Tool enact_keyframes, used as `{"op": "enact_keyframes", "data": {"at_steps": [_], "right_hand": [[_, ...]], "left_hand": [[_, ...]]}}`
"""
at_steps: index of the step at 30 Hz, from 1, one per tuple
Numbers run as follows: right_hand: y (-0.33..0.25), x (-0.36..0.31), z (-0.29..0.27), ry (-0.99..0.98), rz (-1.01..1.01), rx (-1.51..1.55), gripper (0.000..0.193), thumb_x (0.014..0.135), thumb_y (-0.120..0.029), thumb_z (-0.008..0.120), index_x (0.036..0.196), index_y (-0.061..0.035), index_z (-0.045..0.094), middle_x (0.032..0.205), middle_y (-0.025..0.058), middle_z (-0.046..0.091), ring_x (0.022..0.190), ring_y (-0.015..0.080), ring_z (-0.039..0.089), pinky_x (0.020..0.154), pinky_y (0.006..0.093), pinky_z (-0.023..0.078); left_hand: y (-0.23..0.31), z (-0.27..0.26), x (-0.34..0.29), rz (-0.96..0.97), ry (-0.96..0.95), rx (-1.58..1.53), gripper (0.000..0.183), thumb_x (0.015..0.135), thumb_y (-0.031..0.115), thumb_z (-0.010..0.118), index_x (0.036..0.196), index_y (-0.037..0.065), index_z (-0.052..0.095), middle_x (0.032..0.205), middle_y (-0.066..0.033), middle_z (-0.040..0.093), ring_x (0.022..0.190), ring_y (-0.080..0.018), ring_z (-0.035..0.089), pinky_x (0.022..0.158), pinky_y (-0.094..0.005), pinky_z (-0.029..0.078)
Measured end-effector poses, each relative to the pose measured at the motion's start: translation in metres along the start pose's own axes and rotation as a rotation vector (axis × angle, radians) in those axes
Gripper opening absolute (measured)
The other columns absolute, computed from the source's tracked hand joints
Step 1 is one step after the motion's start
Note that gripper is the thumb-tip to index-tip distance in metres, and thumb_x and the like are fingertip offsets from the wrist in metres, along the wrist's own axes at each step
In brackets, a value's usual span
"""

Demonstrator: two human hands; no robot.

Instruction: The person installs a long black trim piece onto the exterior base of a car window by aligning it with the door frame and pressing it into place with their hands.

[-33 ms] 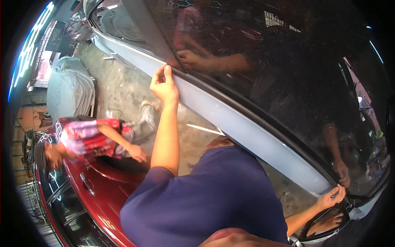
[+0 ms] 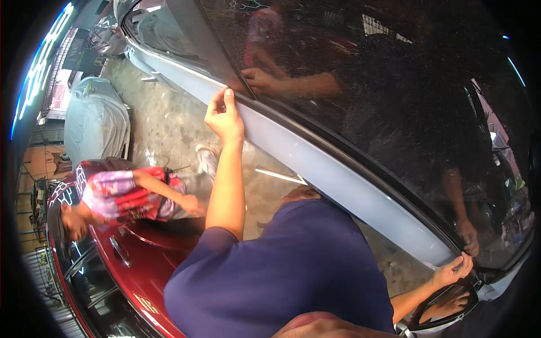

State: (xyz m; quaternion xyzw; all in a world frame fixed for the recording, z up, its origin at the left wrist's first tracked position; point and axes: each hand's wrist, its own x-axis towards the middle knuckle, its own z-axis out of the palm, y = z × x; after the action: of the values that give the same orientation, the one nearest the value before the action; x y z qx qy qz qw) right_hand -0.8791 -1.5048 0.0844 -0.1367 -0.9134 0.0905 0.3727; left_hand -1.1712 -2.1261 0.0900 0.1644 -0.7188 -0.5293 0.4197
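Note:
A light grey-blue car door [image 2: 338,174] runs diagonally across the view, below a dark window [image 2: 360,84] that mirrors my arms. Along the lower edge of the glass lies a long black window trim strip [image 2: 360,153]. My left hand [image 2: 226,117] is closed, thumb and fingers pinching at the strip where it meets the bright trim [image 2: 180,66] of the rear part. Far to the right, my right hand [image 2: 455,270] has its fingers closed at the strip's other end, just above the side mirror [image 2: 445,307]. Both fingertips partly hide what they grip.
Behind me stands a dark red car [image 2: 143,265], and a person [image 2: 127,194] in a red and white patterned shirt leans beside it. A car under a grey cover [image 2: 96,127] is farther back. A thin white strip [image 2: 280,176] lies low near the door.
The person by the red car has shifted slightly, with the lower arm and hand moving a little to the right. My hands stay in place on the strip.

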Motion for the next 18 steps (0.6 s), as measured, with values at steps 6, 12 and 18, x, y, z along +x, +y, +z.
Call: {"op": "enact_keyframes", "data": {"at_steps": [6,12,18], "right_hand": [[0.0,0.004,0.002,0.057,-0.111,-0.085,0.02,0.102,-0.015,0.058,0.104,0.0032,0.067,0.104,0.0162,0.065,0.102,0.0342,0.059,0.094,0.0475,0.044],[-0.002,-0.001,0.003,0.111,-0.077,0.001,0.02,0.102,-0.018,0.06,0.105,-0.0002,0.069,0.108,0.0132,0.066,0.11,0.0316,0.058,0.103,0.0474,0.038],[-0.017,-0.006,0.004,0.202,0.028,-0.031,0.022,0.098,-0.016,0.066,0.111,0.0022,0.071,0.122,0.017,0.063,0.12,0.0319,0.057,0.103,0.0436,0.045]], "left_hand": [[0.002,-0.003,0.0,0.059,-0.051,-0.008,0.026,0.093,0.02,0.074,0.106,-0.002,0.072,0.087,-0.0023,0.07,0.074,-0.0078,0.057,0.069,-0.0238,0.047],[0.01,-0.015,0.004,-0.004,-0.131,0.211,0.035,0.091,0.03,0.075,0.106,-0.001,0.071,0.094,-0.0072,0.07,0.081,-0.0149,0.057,0.077,-0.0317,0.048],[0.033,-0.016,0.017,0.292,0.037,0.295,0.03,0.094,0.028,0.071,0.105,0.001,0.069,0.095,-0.007,0.065,0.087,-0.019,0.058,0.079,-0.0333,0.045]]}}
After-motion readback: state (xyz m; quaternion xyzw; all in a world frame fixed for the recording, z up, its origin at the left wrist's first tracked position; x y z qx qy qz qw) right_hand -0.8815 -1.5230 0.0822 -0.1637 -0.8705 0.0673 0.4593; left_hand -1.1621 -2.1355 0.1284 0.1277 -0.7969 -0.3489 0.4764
